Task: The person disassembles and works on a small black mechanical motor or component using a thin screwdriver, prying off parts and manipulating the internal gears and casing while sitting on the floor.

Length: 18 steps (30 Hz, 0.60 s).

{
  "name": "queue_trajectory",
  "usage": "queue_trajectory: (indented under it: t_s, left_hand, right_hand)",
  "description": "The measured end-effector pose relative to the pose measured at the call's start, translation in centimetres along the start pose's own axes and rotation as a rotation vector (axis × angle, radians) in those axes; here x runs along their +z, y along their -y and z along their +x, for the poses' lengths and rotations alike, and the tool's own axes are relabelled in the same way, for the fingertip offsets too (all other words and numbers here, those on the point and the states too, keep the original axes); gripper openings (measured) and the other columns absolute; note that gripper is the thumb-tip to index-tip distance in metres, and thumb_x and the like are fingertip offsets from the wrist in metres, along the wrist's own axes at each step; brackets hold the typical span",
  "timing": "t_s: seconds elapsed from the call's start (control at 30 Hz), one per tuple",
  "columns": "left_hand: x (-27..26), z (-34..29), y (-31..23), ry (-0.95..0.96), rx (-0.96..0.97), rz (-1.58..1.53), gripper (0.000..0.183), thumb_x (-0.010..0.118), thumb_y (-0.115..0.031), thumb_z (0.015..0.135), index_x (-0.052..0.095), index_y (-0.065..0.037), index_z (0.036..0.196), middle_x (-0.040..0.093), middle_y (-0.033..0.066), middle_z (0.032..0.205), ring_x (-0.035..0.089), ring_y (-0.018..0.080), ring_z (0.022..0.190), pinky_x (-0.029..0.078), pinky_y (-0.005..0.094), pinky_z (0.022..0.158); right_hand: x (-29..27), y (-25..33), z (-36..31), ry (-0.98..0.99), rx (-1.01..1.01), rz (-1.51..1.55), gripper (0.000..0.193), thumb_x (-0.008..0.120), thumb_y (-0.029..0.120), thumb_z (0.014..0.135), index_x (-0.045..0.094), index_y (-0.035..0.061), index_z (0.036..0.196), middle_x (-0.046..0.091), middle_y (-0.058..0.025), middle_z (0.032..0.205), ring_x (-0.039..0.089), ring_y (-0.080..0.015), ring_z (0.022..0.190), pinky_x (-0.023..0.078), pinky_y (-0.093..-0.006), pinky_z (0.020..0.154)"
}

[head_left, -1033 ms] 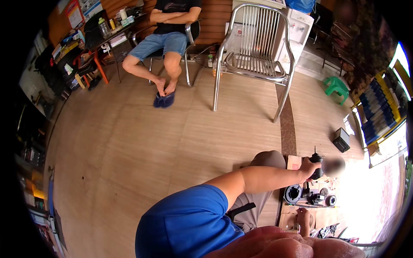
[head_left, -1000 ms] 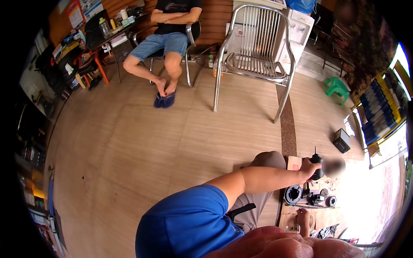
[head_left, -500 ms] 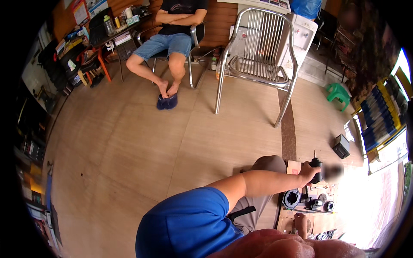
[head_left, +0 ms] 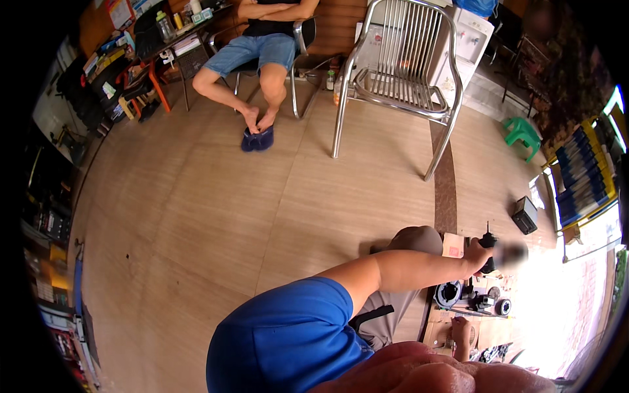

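Note:
My left hand (head_left: 477, 255) reaches out to the right, its fingers wrapped round a black cylindrical part (head_left: 488, 243) with a thin rod sticking up from its top. A blurred dark shape (head_left: 512, 254) lies just beside it. Lower down, my right hand (head_left: 461, 327) is closed over a cardboard sheet (head_left: 495, 333); what its fingers hold, if anything, is too small to make out. Between the two hands are a black ring-shaped part (head_left: 448, 295), a small round black part (head_left: 503, 306) and several other dark parts.
A person (head_left: 265, 52) sits with folded arms on a chair at the back. Near them stand a metal slatted chair (head_left: 400, 85) and a green stool (head_left: 522, 136). A dark box (head_left: 525, 215) sits on the floor beyond my left hand. Strong glare whitens the right side.
The view has shifted slightly, so the room sits higher in the picture. My left hand still grips the black part, now tilted a little differently. My right hand stays low by the cardboard.

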<state>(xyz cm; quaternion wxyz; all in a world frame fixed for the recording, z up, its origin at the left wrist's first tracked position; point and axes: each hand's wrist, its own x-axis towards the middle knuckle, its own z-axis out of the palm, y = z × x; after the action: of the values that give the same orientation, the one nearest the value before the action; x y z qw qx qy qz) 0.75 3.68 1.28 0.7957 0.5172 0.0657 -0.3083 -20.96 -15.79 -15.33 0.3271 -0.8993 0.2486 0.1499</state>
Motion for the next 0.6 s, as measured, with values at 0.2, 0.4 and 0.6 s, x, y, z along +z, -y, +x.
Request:
queue_trajectory:
  t_s: [0.2,0.4,0.6]
  left_hand:
    - [-0.2,0.4,0.5,0.045,0.003,-0.032,0.057,0.071,-0.035,0.078,0.037,-0.009,0.117,0.061,0.0132,0.092,0.064,0.0191,0.067,0.047,0.0314,0.035]
    - [0.0,0.2,0.3,0.023,-0.007,-0.026,0.057,0.073,-0.036,0.077,0.039,-0.010,0.114,0.062,0.0118,0.091,0.065,0.0188,0.067,0.047,0.0313,0.035]
    - [0.1,0.3,0.3,0.030,-0.020,-0.005,0.057,0.073,-0.037,0.076,0.039,-0.012,0.115,0.062,0.0115,0.093,0.065,0.0190,0.072,0.049,0.0325,0.038]
  right_hand:
    - [0.4,-0.4,0.3,0.006,0.004,-0.021,0.029,0.061,0.023,0.088,0.069,0.0010,0.106,0.067,-0.0116,0.068,0.063,-0.0191,0.051,0.049,-0.0333,0.047]
    - [0.1,0.9,-0.1,0.014,-0.029,-0.031,0.028,0.060,0.020,0.088,0.068,-0.0003,0.107,0.066,-0.0120,0.067,0.062,-0.0182,0.049,0.049,-0.0325,0.046]
    - [0.1,1.5,-0.3,0.015,-0.011,-0.013,0.027,0.060,0.018,0.089,0.068,-0.0007,0.107,0.066,-0.0121,0.068,0.061,-0.0181,0.048,0.048,-0.0323,0.045]
